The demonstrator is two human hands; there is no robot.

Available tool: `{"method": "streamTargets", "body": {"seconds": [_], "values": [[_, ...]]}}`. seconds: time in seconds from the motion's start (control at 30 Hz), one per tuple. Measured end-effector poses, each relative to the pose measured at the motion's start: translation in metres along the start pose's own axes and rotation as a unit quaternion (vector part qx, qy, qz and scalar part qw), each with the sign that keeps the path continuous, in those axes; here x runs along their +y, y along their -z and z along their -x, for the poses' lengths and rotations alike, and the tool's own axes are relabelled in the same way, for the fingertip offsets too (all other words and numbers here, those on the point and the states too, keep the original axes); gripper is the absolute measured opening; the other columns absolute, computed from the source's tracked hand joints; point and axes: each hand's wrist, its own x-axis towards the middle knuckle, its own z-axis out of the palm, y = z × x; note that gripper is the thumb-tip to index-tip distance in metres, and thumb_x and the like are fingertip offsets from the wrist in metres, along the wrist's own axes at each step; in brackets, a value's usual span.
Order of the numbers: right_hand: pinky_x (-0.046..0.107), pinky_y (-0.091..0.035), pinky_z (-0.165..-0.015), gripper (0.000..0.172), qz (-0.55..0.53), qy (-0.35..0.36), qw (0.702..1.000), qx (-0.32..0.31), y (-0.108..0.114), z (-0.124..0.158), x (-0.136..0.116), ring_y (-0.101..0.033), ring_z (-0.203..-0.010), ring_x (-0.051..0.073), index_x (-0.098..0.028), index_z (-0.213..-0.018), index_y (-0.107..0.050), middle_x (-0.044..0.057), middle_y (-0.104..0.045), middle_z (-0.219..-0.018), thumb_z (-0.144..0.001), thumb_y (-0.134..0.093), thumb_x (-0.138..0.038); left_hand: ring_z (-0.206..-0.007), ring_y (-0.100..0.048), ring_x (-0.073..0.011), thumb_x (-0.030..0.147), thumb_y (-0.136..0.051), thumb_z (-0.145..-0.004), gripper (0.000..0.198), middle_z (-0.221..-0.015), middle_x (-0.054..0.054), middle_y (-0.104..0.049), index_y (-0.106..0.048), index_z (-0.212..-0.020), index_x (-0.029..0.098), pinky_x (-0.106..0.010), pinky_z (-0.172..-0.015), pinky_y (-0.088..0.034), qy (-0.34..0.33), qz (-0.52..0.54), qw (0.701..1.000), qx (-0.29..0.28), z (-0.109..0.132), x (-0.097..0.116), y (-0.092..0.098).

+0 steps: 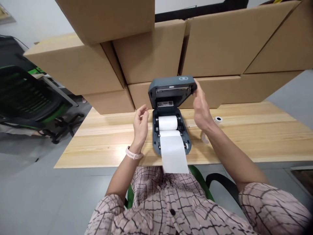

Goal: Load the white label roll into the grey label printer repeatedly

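A dark grey label printer (pixel 155 143) stands on the table with its lid (pixel 171 82) raised. Inside lies a roll of white labels (pixel 168 123), and a strip of label paper (pixel 174 156) runs out over the front, past the table edge. My right hand (pixel 201 109) grips the lid at its right edge; some fingers are hidden behind it. Just left of the printer, my left hand (pixel 141 125) is held loosely curled with nothing visible in it, apart from the roll.
Stacked cardboard boxes (pixel 149 55) line the back of the wooden table (pixel 97 140). A small white roll (pixel 218 119) lies right of the printer, partly behind my right forearm, near a curled white strip (pixel 204 137). An office chair (pixel 29 101) stands off to the left.
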Motion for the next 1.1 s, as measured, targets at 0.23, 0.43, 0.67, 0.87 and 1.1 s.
{"method": "streamTargets", "body": {"seconds": [0.23, 0.43, 0.67, 0.87, 1.1], "values": [[0.059, -0.031, -0.133, 0.080, 0.045, 0.035, 0.998, -0.025, -0.010, -0.073, 0.031, -0.039, -0.160, 0.032, -0.035, -0.168, -0.030, 0.007, -0.041, -0.173, -0.101, -0.046, -0.075, -0.064, -0.047, -0.0132, 0.045, -0.073, -0.091, 0.060, -0.068, 0.007, -0.049, -0.061, -0.143, 0.017, -0.028, -0.069, -0.042, 0.149, -0.049, 0.978, -0.135, 0.015, -0.013, 0.011], [0.064, -0.032, -0.132, 0.080, 0.118, 0.084, 0.989, 0.019, -0.005, -0.073, 0.018, -0.040, -0.159, 0.038, -0.036, -0.167, -0.033, 0.006, -0.042, -0.172, -0.097, -0.062, -0.063, -0.066, -0.046, -0.0144, 0.045, -0.075, -0.090, 0.080, -0.069, 0.007, -0.050, -0.047, -0.160, 0.017, -0.028, -0.066, -0.034, 0.166, -0.112, 0.955, -0.219, 0.018, -0.015, 0.017], [0.055, -0.057, -0.102, 0.067, 0.183, 0.027, 0.880, -0.437, -0.011, -0.039, -0.021, -0.071, -0.124, 0.039, -0.022, -0.153, -0.054, 0.015, -0.073, -0.139, -0.096, -0.064, -0.057, -0.065, -0.047, -0.0151, 0.034, -0.063, -0.089, 0.078, -0.067, 0.008, -0.049, -0.043, -0.161, 0.014, -0.028, -0.067, -0.034, 0.165, -0.174, 0.940, -0.243, 0.015, -0.005, 0.014], [0.051, -0.057, -0.094, 0.116, 0.243, -0.018, 0.770, -0.590, -0.048, -0.052, 0.000, -0.074, -0.117, 0.043, -0.020, -0.175, -0.016, 0.023, -0.074, -0.136, -0.084, -0.077, -0.058, -0.062, -0.043, -0.0146, 0.029, -0.055, -0.087, 0.075, -0.065, 0.009, -0.045, -0.044, -0.159, 0.010, -0.028, -0.065, -0.034, 0.151, -0.191, 0.935, -0.258, 0.013, 0.000, 0.012], [0.041, -0.059, -0.097, 0.114, 0.075, 0.042, 0.835, -0.543, -0.012, -0.065, -0.009, -0.074, -0.114, 0.031, -0.024, -0.172, -0.025, 0.012, -0.072, -0.141, -0.077, -0.083, -0.046, -0.059, -0.038, -0.0139, 0.025, -0.049, -0.090, 0.074, -0.063, 0.010, -0.039, -0.040, -0.163, 0.015, -0.027, -0.062, -0.029, 0.115, -0.238, 0.917, -0.298, 0.008, 0.003, 0.015]]}}
